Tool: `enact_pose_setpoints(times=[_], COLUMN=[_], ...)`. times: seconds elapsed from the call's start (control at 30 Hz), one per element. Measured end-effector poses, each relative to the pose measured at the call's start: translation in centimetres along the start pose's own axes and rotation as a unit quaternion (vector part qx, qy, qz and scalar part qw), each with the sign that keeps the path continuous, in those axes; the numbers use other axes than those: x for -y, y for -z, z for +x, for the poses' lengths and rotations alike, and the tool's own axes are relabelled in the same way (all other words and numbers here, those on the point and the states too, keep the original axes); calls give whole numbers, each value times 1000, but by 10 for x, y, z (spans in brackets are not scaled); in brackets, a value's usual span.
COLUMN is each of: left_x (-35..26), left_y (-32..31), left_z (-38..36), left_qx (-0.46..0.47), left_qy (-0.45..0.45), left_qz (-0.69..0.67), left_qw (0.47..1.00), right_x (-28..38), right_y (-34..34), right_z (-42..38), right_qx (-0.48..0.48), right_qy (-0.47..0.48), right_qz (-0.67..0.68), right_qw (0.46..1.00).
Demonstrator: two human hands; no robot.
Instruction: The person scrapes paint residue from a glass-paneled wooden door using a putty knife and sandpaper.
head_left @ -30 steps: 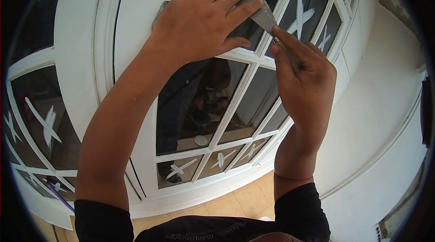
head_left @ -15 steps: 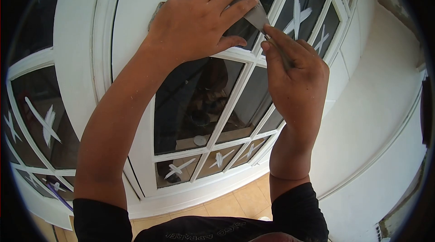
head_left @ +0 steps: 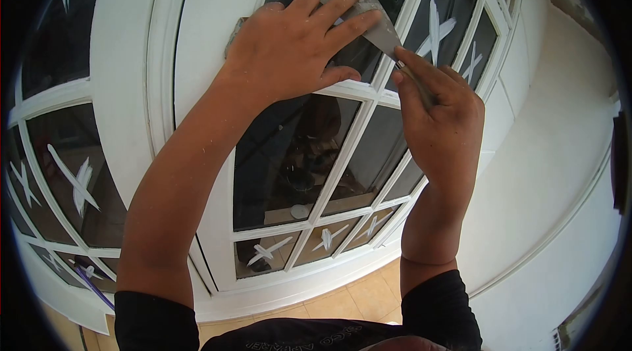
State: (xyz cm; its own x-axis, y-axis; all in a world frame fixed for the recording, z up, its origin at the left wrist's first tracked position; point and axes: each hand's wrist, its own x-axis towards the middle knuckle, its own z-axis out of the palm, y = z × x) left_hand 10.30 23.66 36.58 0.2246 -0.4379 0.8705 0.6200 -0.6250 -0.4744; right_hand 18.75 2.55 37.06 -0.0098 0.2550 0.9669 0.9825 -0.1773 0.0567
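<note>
Right hand [head_left: 441,114] grips the scraper [head_left: 382,28] firmly; left hand [head_left: 296,42] fingers flat on its blade (keep even pressure against the glass [head_left: 296,153]).

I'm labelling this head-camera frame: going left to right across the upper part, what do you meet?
Glass pane with a white X → white door stile → left hand → putty knife blade → right hand → pane marked with an X → white wall.
</note>
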Motion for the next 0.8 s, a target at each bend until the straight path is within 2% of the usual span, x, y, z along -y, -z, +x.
enact_pose_setpoints(times=[0.17, 0.47, 0.6, 0.7, 0.8], left_x=[1, 2, 1, 3, 2], left_y=[11, 12, 11, 11, 9], left_z=[5, 6, 7, 6, 7], left_qx=[36, 23, 45, 38, 29], left_qy=[9, -15, 10, 1, 12], left_qz=[-46, -38, -47, -42, -45], left_qw=[998, 999, 998, 998, 998], right_x=[6, -2, -2, -3, -1], right_y=[1, 3, 2, 6, 0], right_z=[2, -1, 6, 1, 7], right_qx=[12, 11, -2, 24, 9], right_qy=[-6, 12, 32, 24, 32], right_qz=[-18, 12, 15, 12, 12], right_qw=[1000, 1000, 999, 999, 999])
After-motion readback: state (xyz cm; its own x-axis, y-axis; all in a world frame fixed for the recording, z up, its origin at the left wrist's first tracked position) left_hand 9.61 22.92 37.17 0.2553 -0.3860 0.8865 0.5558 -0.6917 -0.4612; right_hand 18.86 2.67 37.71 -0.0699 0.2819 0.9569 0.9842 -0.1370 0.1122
